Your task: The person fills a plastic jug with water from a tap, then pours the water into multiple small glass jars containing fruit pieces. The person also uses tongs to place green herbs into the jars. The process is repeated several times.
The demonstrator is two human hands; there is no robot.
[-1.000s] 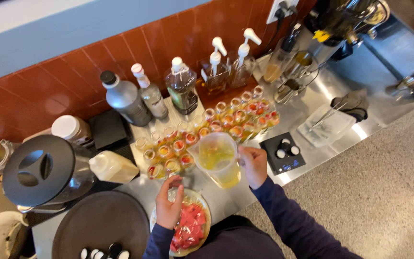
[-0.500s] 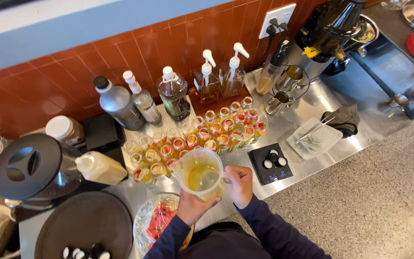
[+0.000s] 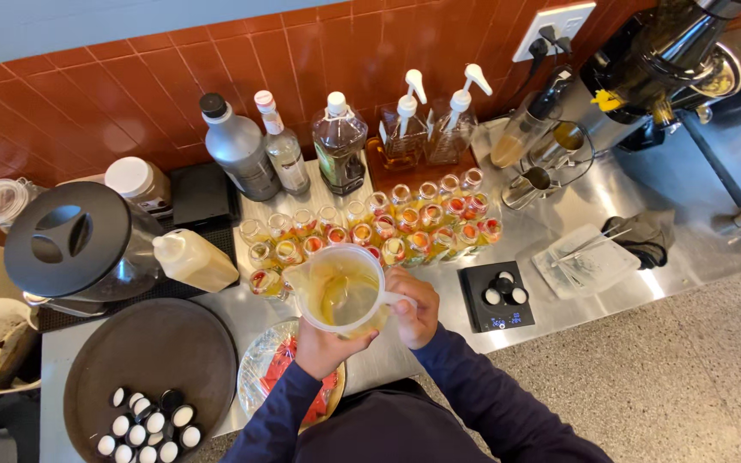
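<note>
Clear plastic forms the measuring jug [image 3: 340, 291] at the centre, partly filled with cloudy yellow liquid and held above the front edge of the stainless steel desk [image 3: 576, 300]. The right hand [image 3: 416, 306] is closed around the jug's handle on its right side. The left hand [image 3: 326, 346] cups the jug from below and toward the body, fingers wrapped against its wall. The spout points to the left.

Just beyond both hands stand rows of small clear glass bottles [image 3: 388, 225], uncapped, holding yellow liquid with red and orange pieces; the nearest ones sit close to the jug's far rim. Under the left hand lies a round plate of red fruit pieces covered in clear film [image 3: 268, 373]. Left of that is a round dark tray [image 3: 152, 360] with small black and white bottle caps [image 3: 143, 424] gathered at its near edge. To the right of the right hand sits a small black digital scale [image 3: 495, 296] carrying a few caps. Further left of the jug, a cream squeeze bottle [image 3: 190, 259] lies on its side. Behind the small bottles, against the red tiled wall [image 3: 130, 103], stand taller bottles and pump dispensers [image 3: 422, 120].
</note>
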